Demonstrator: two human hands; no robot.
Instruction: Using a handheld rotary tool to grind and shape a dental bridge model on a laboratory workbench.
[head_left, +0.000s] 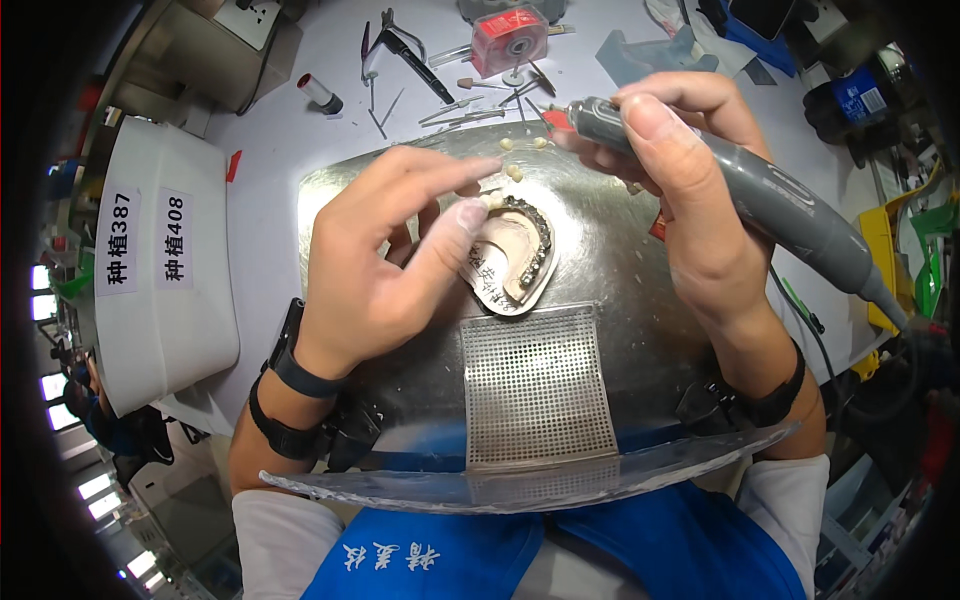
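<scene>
On the metal tray sits a pale plaster dental model [492, 262] with a dark metal framework [543, 245] along its arch. At the model's upper left edge, my left hand [385, 250] pinches a small whitish tooth crown [491, 200] by the thumb tip; the fingers partly hide it. Up and to the right, my right hand [690, 170] is wrapped around a grey rotary handpiece [790, 212], its tip pointing left, apart from the model. A small red piece [557, 120] shows beside that tip. Several loose tooth crowns [514, 172] lie beyond the model.
A perforated metal plate [540, 385] lies nearest me, above a clear shield [540, 488]. Burs [470, 118], a black-handled tool [420, 65] and a red tape-like dispenser [510, 42] lie at the back. A white bin [165, 340] stands left; a cord runs from the handpiece at right.
</scene>
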